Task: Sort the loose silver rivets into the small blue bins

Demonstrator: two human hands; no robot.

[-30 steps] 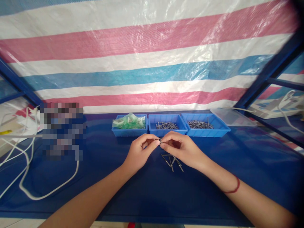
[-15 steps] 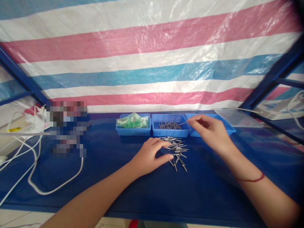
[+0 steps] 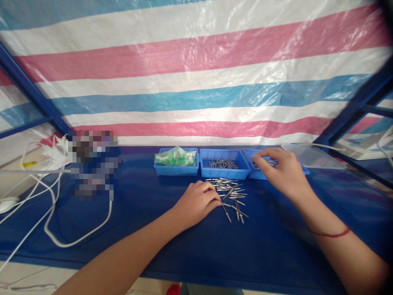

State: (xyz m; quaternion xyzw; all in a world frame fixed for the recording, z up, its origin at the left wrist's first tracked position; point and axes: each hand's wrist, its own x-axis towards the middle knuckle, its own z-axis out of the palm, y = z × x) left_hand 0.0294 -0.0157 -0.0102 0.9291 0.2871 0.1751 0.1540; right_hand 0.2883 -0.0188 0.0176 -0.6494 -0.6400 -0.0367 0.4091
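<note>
A loose pile of silver blind rivets point(image 3: 229, 187) lies on the blue tabletop in front of the bins. At the pile's left edge, my left hand point(image 3: 198, 203) is closed, thumb and index finger pinched on the end of a blind rivet point(image 3: 226, 204). My right hand point(image 3: 281, 170) hangs over the right blue bin point(image 3: 258, 175), its thumb and index finger pressed together. Whatever sits between those fingertips is hidden. More rivets point(image 3: 272, 163) show inside that bin, partly covered by the hand. Thin metal pieces like rivets point(image 3: 224, 164) fill the bottom of the middle blue bin point(image 3: 225, 172).
The left blue bin point(image 3: 176, 170) holds a green-tinted plastic bag point(image 3: 178, 156). Behind my right hand is a translucent plastic lid point(image 3: 316, 157). White cables point(image 3: 61, 245) trail across the table's left side. A striped sheet point(image 3: 196, 94) hangs behind.
My left thumb and fingers have closed together at the pile. My right hand has shifted a little right and down over the right bin; the rivet that stuck out from its fingertips no longer shows.
</note>
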